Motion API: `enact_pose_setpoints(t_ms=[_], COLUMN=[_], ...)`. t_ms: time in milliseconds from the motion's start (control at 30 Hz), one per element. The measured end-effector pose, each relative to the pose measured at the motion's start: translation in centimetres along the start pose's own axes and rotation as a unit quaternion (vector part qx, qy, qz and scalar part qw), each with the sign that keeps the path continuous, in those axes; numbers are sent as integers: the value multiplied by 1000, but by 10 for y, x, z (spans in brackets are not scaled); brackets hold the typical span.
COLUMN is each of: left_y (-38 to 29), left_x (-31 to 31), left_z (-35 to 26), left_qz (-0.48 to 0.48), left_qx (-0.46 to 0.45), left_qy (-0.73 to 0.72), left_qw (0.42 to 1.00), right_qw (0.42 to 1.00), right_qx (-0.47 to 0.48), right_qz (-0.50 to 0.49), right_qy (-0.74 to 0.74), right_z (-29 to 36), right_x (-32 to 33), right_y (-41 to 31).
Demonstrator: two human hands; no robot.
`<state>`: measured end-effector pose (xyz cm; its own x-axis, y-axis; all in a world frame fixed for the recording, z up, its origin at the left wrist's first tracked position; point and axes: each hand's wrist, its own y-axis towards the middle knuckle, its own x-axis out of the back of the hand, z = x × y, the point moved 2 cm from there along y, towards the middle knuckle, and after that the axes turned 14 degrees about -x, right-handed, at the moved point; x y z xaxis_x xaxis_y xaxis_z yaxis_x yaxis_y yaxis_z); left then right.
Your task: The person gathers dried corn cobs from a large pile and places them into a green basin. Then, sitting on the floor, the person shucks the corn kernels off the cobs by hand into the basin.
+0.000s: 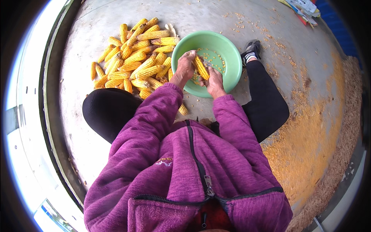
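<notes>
Over the green plastic basin, my left hand grips the upper end of a yellow ear of corn. My right hand closes around its lower end, the thumb below the tip. A small greyish piece shows beside the right fingers; what it is, and whether that hand holds it, cannot be made out. Loose corn kernels lie on the basin's floor. Left of the basin, a heap of husked corn ears rests on the concrete, some close to its rim.
My bent legs, in black trousers, flank the basin; one shoe stands at its right. Kernels cover the concrete floor on the right, along a brown mat. One ear lies close before me.
</notes>
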<state>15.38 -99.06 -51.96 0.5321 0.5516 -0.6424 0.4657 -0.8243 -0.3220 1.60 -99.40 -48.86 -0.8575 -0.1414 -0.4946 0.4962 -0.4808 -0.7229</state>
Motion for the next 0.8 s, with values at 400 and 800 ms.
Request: enact_pose_setpoints(t_ms=[400, 800], left_y=[-1, 2], left_x=[17, 22], left_z=[0, 0], left_qz=[-124, -122], left_qx=[-27, -37], left_qy=[2, 18], left_qw=[992, 992], right_qw=[998, 999], right_qx=[45, 7], right_qz=[30, 41], right_qy=[-19, -35], right_z=[-5, -6], right_x=[9, 3], right_y=[16, 16])
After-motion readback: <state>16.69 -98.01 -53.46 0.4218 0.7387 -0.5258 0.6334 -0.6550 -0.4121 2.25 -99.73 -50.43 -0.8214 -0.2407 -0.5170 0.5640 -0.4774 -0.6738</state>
